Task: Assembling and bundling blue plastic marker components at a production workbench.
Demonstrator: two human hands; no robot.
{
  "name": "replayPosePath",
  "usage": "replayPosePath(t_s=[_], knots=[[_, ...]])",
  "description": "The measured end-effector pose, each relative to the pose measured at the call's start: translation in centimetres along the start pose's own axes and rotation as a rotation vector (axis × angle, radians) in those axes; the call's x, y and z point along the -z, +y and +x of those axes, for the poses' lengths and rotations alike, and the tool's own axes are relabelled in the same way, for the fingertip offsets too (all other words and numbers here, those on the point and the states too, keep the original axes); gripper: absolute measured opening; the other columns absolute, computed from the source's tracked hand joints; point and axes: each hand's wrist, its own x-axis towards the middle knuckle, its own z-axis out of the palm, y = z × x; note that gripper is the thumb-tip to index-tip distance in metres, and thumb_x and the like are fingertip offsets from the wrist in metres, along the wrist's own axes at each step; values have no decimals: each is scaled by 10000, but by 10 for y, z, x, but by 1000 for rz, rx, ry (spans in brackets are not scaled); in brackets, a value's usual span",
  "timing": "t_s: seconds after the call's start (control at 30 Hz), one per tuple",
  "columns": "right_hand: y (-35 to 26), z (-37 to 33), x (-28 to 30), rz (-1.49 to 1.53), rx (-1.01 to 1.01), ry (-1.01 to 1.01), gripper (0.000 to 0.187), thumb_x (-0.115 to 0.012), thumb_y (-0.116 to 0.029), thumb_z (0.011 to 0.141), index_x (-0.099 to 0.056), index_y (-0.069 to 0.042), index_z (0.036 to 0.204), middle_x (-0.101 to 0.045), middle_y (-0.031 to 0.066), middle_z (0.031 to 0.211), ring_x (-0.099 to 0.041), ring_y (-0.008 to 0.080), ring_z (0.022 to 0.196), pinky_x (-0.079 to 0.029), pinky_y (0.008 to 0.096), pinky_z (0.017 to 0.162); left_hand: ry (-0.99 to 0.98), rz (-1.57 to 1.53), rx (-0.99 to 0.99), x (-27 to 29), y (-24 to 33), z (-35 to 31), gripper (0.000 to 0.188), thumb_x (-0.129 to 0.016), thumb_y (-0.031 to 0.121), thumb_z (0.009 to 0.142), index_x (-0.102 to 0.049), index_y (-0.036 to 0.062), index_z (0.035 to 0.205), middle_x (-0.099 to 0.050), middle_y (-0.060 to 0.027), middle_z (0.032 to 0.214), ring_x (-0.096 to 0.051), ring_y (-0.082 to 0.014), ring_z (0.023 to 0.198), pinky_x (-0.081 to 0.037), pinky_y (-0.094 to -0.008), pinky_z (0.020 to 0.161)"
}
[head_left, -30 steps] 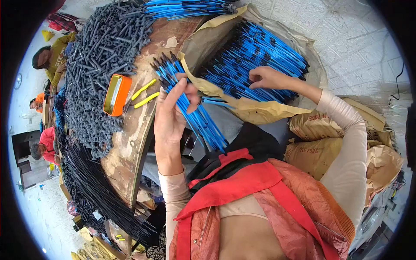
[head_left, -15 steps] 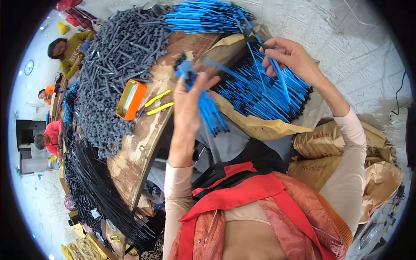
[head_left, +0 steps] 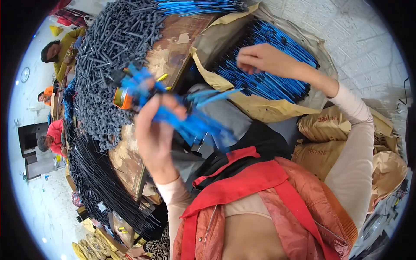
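My left hand [head_left: 156, 130] is closed round a bundle of thin blue rods with black ends [head_left: 195, 123], blurred by motion, in front of the table's edge. Several rods splay out to the right of it. My right hand [head_left: 271, 60] hovers over an open brown paper sack [head_left: 264, 110] with its fingers curled together; what they hold, if anything, is hidden. Inside the sack lies a heap of similar blue rods [head_left: 281, 82]. Behind the bundle, an orange box [head_left: 122, 102] and a yellow handle [head_left: 162, 77] are partly covered.
Small grey tubular parts [head_left: 108, 56] are piled on the worn wooden table [head_left: 177, 45]. More blue rods [head_left: 199, 6] lie at its far end, long black strands [head_left: 104, 182] at its near left. Brown sacks [head_left: 323, 130] stand at right. Other people, one in red [head_left: 54, 136], sit at left.
My left hand has swung left and towards me with the bundle, now over the orange box. My right hand has shifted left and down; the rods it held no longer show in it.
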Motion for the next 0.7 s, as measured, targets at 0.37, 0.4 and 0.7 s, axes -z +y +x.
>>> replayPosePath(t_s=[0.37,0.4,0.7], knots=[[88,-15,-17,-309,-230,-222,282,-653,-212,883,-565,25,759,-545,120,645,-554,220,615,-442,377,589,261,181,84,18,14,-77,262,-565,22,852,-479,39,1099,-638,-184,827,-654,-306,681,-563,-389,635],[88,-12,-15,-310,-227,-228,282,-653,-212,883,-565,25,759,-545,120,645,-554,220,615,-442,377,589,266,180,82,19,13,-77,262,-565,22,852,-479,39,1099,-638,-184,827,-654,-306,681,-563,-389,635],[75,-14,73,100,-300,80,308,-536,-294,992,-662,-17,1040,-662,20,778,-626,87,663,-514,238,566,416,44,-12,30,12,-70,234,-576,14,896,-534,38,1125,-664,-138,890,-650,-237,722,-550,-361,676]])
